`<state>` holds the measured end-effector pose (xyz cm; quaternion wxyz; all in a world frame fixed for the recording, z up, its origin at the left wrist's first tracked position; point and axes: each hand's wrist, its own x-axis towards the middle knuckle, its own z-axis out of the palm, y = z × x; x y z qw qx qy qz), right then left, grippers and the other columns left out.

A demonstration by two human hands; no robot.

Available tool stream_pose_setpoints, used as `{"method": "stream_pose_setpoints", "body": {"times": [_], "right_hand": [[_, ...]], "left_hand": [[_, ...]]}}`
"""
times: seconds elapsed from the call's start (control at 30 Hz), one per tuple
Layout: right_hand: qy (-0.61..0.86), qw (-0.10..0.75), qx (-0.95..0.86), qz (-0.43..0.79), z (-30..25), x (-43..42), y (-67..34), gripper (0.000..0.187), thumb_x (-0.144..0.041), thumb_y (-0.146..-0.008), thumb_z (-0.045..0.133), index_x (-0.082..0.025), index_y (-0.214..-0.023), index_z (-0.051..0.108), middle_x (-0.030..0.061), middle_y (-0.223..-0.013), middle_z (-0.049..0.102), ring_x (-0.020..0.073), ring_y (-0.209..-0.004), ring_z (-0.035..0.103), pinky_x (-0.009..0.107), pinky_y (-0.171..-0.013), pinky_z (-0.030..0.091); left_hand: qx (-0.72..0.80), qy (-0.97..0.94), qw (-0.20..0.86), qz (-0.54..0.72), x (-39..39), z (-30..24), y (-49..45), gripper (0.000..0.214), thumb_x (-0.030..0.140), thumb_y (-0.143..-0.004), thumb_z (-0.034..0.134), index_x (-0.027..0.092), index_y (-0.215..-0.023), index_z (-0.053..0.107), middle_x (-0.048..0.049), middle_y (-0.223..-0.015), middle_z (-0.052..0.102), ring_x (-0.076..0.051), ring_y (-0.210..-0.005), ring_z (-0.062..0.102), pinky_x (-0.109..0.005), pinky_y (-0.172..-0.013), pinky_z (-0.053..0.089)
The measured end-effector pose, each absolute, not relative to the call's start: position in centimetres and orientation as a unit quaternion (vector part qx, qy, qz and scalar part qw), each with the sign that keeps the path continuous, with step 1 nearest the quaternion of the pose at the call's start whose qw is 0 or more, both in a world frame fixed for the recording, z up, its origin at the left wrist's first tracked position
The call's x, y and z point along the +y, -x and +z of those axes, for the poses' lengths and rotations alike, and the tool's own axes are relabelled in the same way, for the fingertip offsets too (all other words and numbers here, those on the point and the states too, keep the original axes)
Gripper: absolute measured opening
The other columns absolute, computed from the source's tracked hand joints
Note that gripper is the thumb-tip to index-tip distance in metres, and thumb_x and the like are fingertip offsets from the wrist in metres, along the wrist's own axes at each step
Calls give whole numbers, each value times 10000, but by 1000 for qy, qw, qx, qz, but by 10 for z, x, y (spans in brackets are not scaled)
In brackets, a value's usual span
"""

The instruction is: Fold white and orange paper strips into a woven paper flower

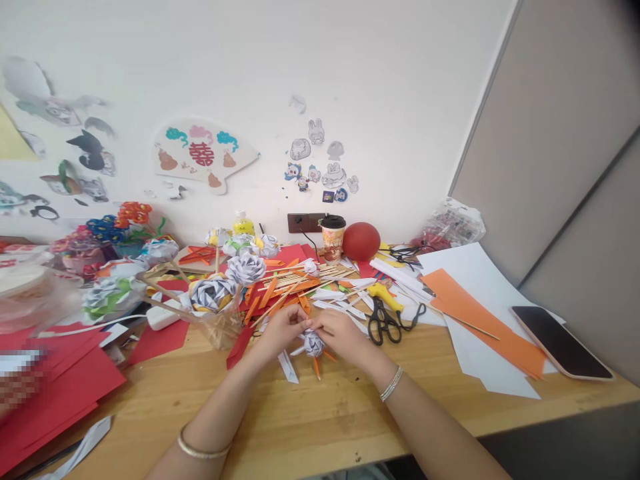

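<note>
Both my hands meet over the middle of the wooden table [310, 420]. My left hand [281, 331] and my right hand [342, 335] pinch a small white-and-grey folded paper flower [314, 343] between their fingertips, just above the tabletop. Both hands have their fingers closed on it. A thin stick seems to run from the flower toward my left hand. Small orange paper bits [317, 367] and a white folded strip [289, 367] lie right under the flower. Each wrist wears a bracelet.
Finished paper flowers [214, 293], wooden sticks [295, 280] and orange strips pile up behind my hands. Black scissors [383, 323] and a yellow glue gun [385, 297] lie to the right. Red paper [55, 387] covers the left, white and orange sheets [475, 313] and a phone [560, 341] the right. A cup [333, 237] stands at the wall.
</note>
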<state>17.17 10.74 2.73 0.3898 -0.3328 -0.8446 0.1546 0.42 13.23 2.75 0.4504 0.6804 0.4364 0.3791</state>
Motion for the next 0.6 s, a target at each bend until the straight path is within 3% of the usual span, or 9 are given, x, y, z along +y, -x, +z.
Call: {"method": "stream_pose_setpoints", "body": {"times": [0.1,0.27,0.5,0.6], "right_hand": [[294,389,-865,117,28,108,-173,150,-123,-802,473,-179,-787,611,34,-778,610,141,-765,537,263,-706,420],[333,383,-848,152,27,108,-172,181,-124,-797,490,-192,-927,595,31,-853,626,136,-792,553,262,-712,434],[259,403,-866,145,21,113,-176,176,-140,-817,455,-198,-860,616,41,-878,636,147,-848,554,294,-777,430],[299,402,-845,185,23,109,-176,179,-120,-786,475,-197,-890,599,33,-875,624,142,-819,561,278,-741,444]], "left_hand": [[448,-669,451,386,130,29,-6,248,360,-617,611,154,-627,473,40,-545,504,-100,-498,486,-210,-461,393],[465,-671,430,384,123,35,-8,191,328,-642,566,161,-655,472,44,-593,483,-100,-499,492,-210,-437,411],[450,-688,400,406,128,34,-5,183,309,-652,568,156,-627,471,45,-593,482,-88,-516,488,-202,-480,415],[457,-680,410,400,126,36,-6,185,310,-639,581,157,-635,476,40,-594,501,-97,-519,507,-209,-478,422]]}}
